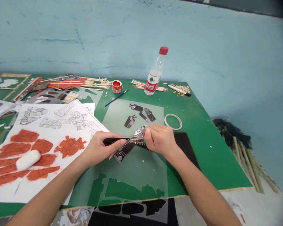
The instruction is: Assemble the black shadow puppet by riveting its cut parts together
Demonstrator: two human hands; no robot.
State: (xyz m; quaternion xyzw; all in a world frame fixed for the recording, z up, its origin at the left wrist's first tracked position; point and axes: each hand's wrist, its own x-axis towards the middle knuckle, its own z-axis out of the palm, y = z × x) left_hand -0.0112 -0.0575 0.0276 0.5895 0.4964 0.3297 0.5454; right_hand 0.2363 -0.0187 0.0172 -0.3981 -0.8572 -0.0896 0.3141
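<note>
My left hand (pixel 103 147) is closed around black-handled pliers (pixel 115 140), whose metal jaws point right. Under its fingers lies a black cutout with white line patterns (pixel 122 153). My right hand (pixel 159 138) is closed in a pinch at the edge of a black-and-white figure cutout (pixel 139 131), right beside the jaws. A small green bit shows by its fingertips; what it is I cannot make out. Beyond the hands, several black patterned cutouts (pixel 136 107) lie on a translucent plastic sheet (pixel 118 108).
A water bottle (pixel 154 73), red paint jar (pixel 117 87), paintbrush (pixel 116 97) and marker (pixel 179 90) stand or lie at the back. On the right is a tape roll (pixel 165 121). Drawn and red-painted paper (pixel 61 163) with a white oval object (pixel 28 160) covers the left.
</note>
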